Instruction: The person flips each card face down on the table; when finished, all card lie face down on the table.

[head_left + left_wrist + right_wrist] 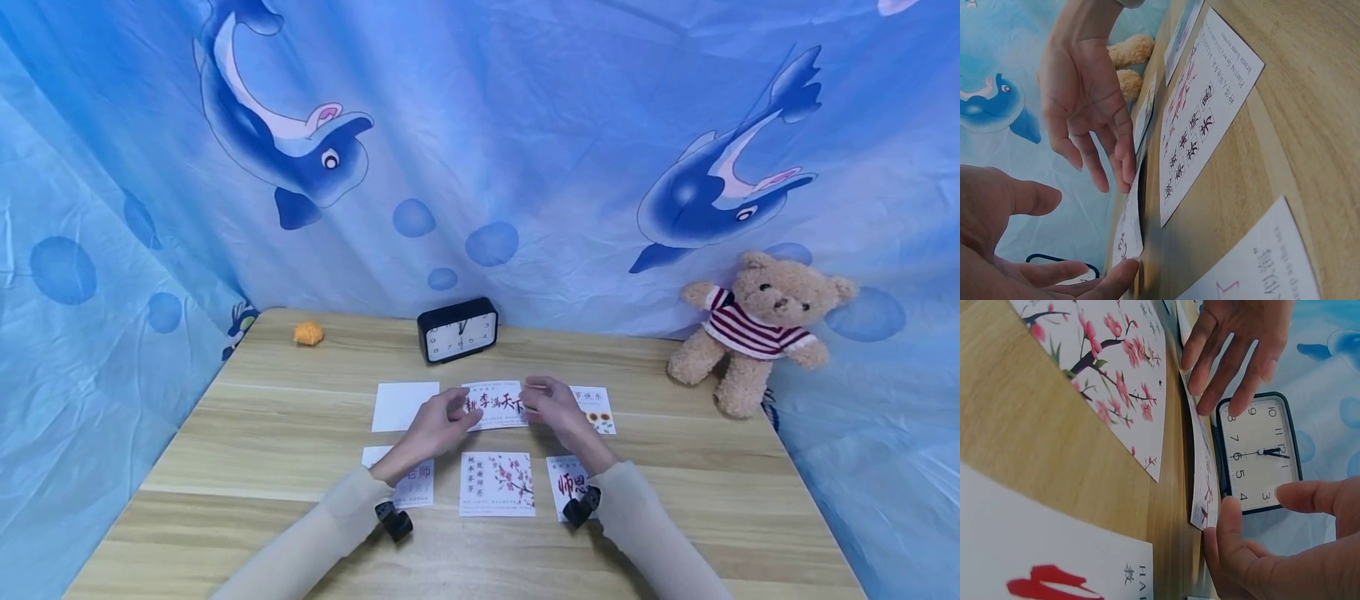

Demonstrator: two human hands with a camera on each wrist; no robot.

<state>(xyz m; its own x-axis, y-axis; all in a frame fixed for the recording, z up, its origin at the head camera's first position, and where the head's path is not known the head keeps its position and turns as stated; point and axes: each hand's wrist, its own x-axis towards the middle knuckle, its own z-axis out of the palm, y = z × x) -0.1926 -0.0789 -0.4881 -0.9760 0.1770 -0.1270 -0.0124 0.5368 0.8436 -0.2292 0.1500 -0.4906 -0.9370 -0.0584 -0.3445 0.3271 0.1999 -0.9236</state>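
Sleeves (315,542) reached over tabletop (225,467). Left hand (441,421) and right hand (557,410) apart, fingers loosely bent, flanked back row's middle card (492,406) at its side edges, probably to straighten it. Front-row cards (497,485) lay spaced out, presumably for visibility.

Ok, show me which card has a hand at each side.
The middle card of the back row, with large red and dark characters: the left hand at one edge, the right hand at the opposite one; no other card is flanked so.

Bright, even light, faint shadows on the wooden table (262,400), blue curtain (1322,381) soft-focused in wrist views
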